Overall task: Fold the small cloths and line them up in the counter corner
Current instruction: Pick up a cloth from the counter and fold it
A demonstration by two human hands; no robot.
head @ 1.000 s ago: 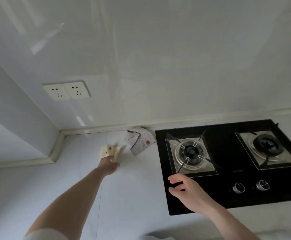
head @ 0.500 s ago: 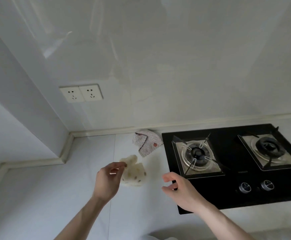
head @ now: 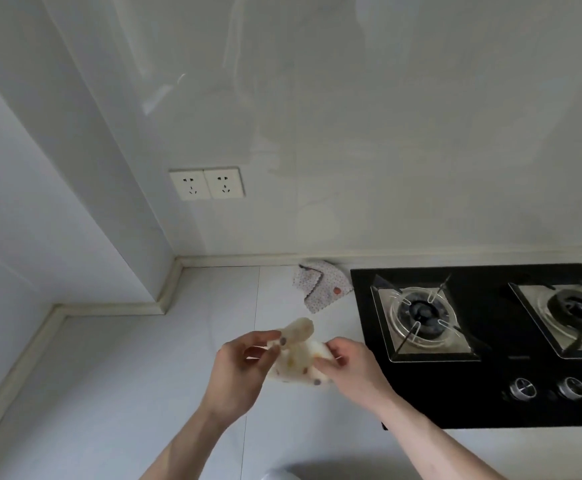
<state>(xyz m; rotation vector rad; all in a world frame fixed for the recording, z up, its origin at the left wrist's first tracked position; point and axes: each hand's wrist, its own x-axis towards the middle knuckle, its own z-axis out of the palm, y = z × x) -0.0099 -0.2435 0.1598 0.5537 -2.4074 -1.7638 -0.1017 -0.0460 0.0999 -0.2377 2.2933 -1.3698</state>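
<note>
We hold the cream dotted cloth point(head: 294, 362) above the tabletop point(head: 127, 375), left hand point(head: 237, 370) and right hand point(head: 350, 367) each pinching an edge. The speckled cloth point(head: 320, 289) lies far, touching the stove point(head: 483, 341).

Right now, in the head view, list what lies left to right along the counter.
left hand → cream cloth → right hand → left burner → right burner
</note>
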